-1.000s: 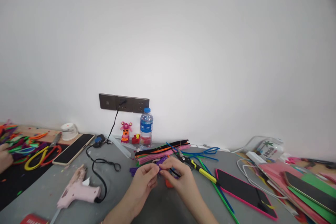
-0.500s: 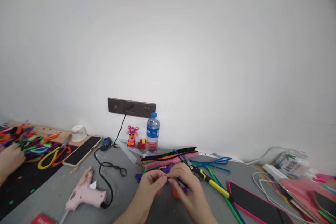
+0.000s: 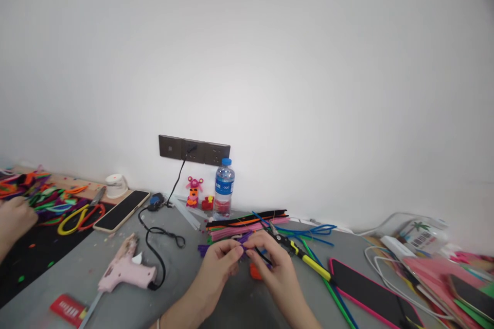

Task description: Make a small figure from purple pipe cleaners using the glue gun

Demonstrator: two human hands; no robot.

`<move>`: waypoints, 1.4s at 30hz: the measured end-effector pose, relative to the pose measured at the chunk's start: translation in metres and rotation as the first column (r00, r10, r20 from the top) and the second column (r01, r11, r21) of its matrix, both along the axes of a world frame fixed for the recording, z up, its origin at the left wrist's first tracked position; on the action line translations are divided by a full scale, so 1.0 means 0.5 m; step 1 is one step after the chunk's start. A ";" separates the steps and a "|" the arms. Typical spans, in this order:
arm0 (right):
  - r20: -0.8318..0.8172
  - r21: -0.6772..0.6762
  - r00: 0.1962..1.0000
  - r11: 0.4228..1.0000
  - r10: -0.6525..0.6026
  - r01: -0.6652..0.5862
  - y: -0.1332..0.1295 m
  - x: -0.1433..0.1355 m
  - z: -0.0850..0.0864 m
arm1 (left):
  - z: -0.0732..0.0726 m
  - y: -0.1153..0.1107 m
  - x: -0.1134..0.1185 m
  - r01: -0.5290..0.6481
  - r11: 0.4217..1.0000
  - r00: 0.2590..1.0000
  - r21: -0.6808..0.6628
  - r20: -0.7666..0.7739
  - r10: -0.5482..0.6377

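Near the bottom centre, my left hand [image 3: 221,267] is pinched closed, its fingertips meeting those of my right hand [image 3: 272,262]. What the left fingers hold is too small to name. My right hand is also closed, with a thin black strand by its fingers; its full grip is hidden. An orange piece [image 3: 255,271] shows between and below the hands. Just behind them lie purple pipe cleaners [image 3: 204,250] and a bundle of pink pipe cleaners [image 3: 231,231]. Yellow-handled pliers [image 3: 314,266] rest right of my right hand.
A pink glue gun [image 3: 127,272] with a black cord lies left, near a phone [image 3: 121,211] and scissors [image 3: 83,218]. A water bottle [image 3: 224,190] stands by the wall. Another person's hand [image 3: 17,221] is at far left. A pink-edged phone [image 3: 374,295] lies right.
The view has tilted slightly, so the table items sit higher in the picture. My hands remain together, with the right fingers a little more spread. More of the red packet at lower left shows.
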State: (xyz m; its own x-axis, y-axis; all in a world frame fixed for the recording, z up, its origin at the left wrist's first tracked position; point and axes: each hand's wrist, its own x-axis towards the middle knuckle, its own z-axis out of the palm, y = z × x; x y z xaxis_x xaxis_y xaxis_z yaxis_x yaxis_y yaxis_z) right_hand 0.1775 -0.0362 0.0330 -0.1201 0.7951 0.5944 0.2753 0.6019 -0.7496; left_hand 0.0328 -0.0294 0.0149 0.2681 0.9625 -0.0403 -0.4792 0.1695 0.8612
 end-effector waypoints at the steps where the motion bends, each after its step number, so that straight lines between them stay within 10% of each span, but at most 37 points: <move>1: -0.014 -0.004 1.000 1.000 0.007 -0.007 0.001 0.001 -0.002 | 0.001 0.000 0.000 0.017 1.000 1.000 -0.014 0.018 -0.016; 42: -0.204 -0.257 0.955 0.930 0.213 -0.262 0.025 0.016 -0.030 | -0.025 0.020 -0.003 0.092 0.995 0.983 -0.038 -0.159 -0.096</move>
